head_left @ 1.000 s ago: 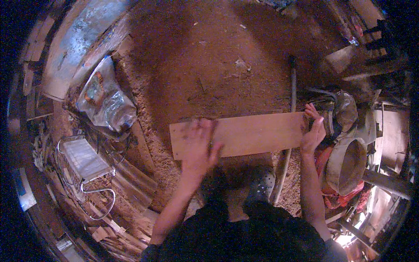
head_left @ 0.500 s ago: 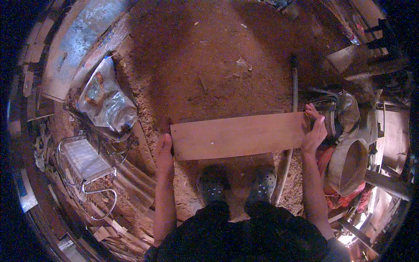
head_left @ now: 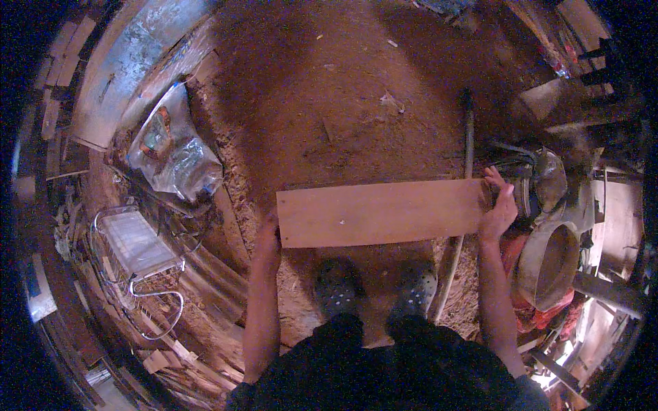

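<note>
A flat wooden board [head_left: 380, 214] spans the space between my two hands, above the dirt floor and just past my dark, white-dotted shoes. My left hand [head_left: 268, 236] grips its left end; those fingers are mostly hidden behind the board and in shadow. At the right end, my right hand [head_left: 499, 209] is closed round the edge, with some fingers showing beyond it. The board lies nearly level across the view, its right end a little farther out. A small pale spot and dark dots near the left end mark its face.
A long pole [head_left: 469, 137] lies on the floor, passing behind the board. Left are a clear plastic sheet [head_left: 171, 154] and a wire rack [head_left: 140, 243]. A round hoop-like container [head_left: 548, 266] sits by red cloth [head_left: 526, 315] at right. Wood scraps [head_left: 164, 359] fill the lower left.
The board's left end has shifted slightly right in view, and the board sits a bit more level. Both hands keep their hold. The surroundings have also shifted slightly right.
</note>
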`<move>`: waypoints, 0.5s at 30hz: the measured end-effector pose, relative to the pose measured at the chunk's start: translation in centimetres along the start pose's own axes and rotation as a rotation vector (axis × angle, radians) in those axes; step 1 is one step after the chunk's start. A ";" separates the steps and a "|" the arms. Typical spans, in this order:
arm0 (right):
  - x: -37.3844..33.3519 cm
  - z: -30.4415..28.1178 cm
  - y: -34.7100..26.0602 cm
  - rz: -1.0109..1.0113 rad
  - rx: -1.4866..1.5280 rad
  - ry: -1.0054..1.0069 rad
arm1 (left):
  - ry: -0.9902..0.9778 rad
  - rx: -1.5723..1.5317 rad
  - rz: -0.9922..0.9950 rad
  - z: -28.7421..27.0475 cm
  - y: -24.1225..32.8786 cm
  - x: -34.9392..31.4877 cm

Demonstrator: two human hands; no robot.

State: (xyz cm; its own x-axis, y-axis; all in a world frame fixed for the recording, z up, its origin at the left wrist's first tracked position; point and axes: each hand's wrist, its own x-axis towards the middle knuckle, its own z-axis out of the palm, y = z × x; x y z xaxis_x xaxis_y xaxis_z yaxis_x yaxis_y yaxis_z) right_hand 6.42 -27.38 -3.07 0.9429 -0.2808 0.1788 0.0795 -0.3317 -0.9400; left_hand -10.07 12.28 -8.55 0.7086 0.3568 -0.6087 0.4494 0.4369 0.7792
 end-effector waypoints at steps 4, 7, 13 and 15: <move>-0.1 -0.1 -0.4 -0.006 -0.047 -0.003 | -0.028 0.006 0.070 -1.1 0.4 -2.8; 0.0 -0.1 -0.4 -0.014 -0.057 -0.003 | 0.009 -0.076 0.047 -1.4 -1.1 -1.8; 0.1 -0.1 -0.1 -0.014 -0.008 -0.022 | 0.056 0.013 -0.117 -0.4 -2.3 2.9; 0.1 -0.3 0.0 -0.010 -0.035 -0.029 | 0.127 0.038 -0.015 0.1 -1.0 2.1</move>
State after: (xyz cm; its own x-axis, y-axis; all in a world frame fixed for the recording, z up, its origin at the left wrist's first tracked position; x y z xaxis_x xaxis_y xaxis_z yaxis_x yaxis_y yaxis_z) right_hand 6.44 -27.63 -2.94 0.9511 -0.2512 0.1796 0.0786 -0.3657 -0.9274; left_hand -8.99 12.49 -10.56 0.6282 0.4530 -0.6326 0.4818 0.4120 0.7734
